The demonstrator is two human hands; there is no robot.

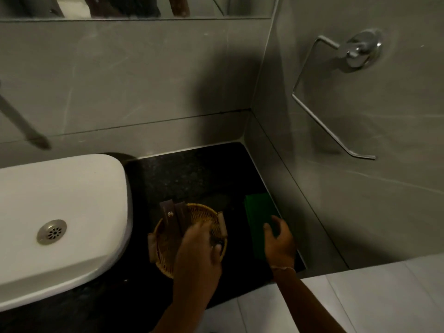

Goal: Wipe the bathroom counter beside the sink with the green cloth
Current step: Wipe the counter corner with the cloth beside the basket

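Observation:
A folded green cloth [258, 212] lies flat on the black counter [192, 174], close to the right wall. My right hand [280, 241] rests on the cloth's near half, fingers spread over it. My left hand [199, 248] is on the near right rim of a round wicker basket [192, 216] that stands between the cloth and the white sink [60, 212]. Two brown sachets [171, 216] stand in the basket's far left side.
The sink's drain [51, 231] is at the left. Grey tiled walls close the counter at the back and the right. A chrome towel ring [336, 92] hangs on the right wall. A mirror runs along the top. Pale floor tiles show below the counter's front edge.

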